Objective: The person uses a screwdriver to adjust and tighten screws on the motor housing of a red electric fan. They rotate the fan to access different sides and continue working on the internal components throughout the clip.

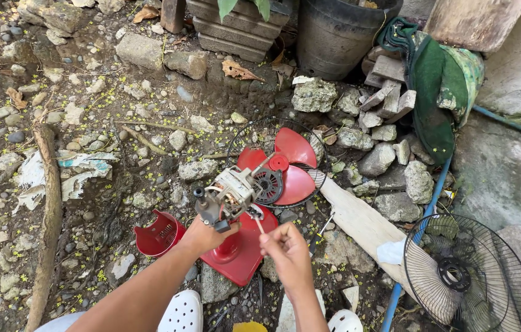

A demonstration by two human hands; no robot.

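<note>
Outdoor ground of dirt, grey stones and yellow petals (88, 123). Left hand (202, 233) clamped around the underside of exposed grey metal fan motor with copper windings (230, 195), fingers curled shut on the housing, motor held just above the ground at frame centre. Three-lobed red plastic fan blade (291, 166) mounted on the motor's far end, with black wire rear guard (260, 138) behind it. Right hand (288, 249) just beside the motor's near side, thumb and fingers pinched together on a thin pale shaft, probably a small screwdriver (259, 226), tip touching or nearly touching the motor's lower edge; exact contact too small to tell. Red plastic fan base (239, 252) lying flat right under both hands, red plastic motor cover shell (157, 233) open side up to the left. Second screwdriver-like tool (319, 233) near a pale wooden plank (359, 221). Detached black wire front grille (466, 276) well apart at lower right, beside blue hose (433, 203). White perforated clogs (180, 313) at bottom edge. Step in hand, judged: motor stripped of cover, fastener or fitting at motor underside being worked. Next move likely needs steady left grip, tool tip seated squarely, twist without slipping toward windings.
</note>
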